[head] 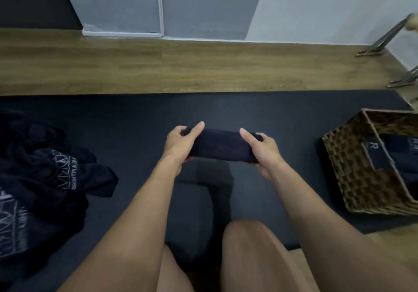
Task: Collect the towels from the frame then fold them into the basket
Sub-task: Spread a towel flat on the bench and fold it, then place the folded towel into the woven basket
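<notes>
The rolled dark towel point(220, 144) is held clear above the mat point(135, 119), one hand at each end. The left hand point(178, 143) wraps one end and the right hand point(263, 149) wraps the other, both closed on the fabric. The material appears soft, light and compressible; the unsupported span between the grips may sag or unroll. Maintain end pressure. The basket point(352, 167) stands outboard of the right grip.

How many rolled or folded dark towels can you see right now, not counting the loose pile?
2 for certain: one rolled dark navy towel held between left hand and right hand, one folded dark towel inside the woven wicker basket. More may be hidden in the basket, partly out of frame.
</notes>
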Action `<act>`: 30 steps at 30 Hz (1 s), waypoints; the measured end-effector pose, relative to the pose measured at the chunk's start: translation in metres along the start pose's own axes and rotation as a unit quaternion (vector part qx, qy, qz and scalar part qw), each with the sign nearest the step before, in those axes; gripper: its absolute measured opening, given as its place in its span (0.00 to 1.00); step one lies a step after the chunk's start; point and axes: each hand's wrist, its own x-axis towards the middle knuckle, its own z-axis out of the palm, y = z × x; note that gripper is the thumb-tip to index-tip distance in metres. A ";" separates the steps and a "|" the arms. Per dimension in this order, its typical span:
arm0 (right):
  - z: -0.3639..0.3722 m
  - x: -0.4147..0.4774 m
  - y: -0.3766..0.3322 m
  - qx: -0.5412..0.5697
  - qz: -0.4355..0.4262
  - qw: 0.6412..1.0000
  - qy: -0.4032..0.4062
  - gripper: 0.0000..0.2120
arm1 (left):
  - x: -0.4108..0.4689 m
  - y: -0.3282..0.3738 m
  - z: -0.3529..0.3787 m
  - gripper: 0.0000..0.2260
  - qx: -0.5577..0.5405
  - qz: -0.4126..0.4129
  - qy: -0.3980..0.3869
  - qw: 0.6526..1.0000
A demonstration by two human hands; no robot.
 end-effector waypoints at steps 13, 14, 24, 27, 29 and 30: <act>-0.255 0.005 -0.016 0.055 -0.073 0.975 0.203 0.14 | -0.058 0.059 0.263 0.17 -0.058 0.007 -0.175 0.983; -0.280 0.011 -0.023 0.054 -0.083 0.973 0.207 0.15 | -0.060 0.067 0.288 0.16 -0.051 0.013 -0.192 0.980; -0.496 0.063 -0.002 -0.033 -0.105 0.951 0.288 0.16 | -0.076 0.055 0.475 0.26 0.229 0.151 -0.363 0.891; -0.523 0.083 0.027 -0.187 -0.091 0.931 0.301 0.18 | -0.079 0.044 0.509 0.26 0.409 0.271 -0.366 0.791; -0.526 0.099 0.038 -0.262 -0.076 0.921 0.279 0.18 | -0.077 0.038 0.526 0.30 0.509 0.275 -0.386 0.718; -0.524 0.108 0.041 -0.291 -0.071 0.918 0.261 0.17 | -0.075 0.037 0.532 0.32 0.555 0.264 -0.389 0.686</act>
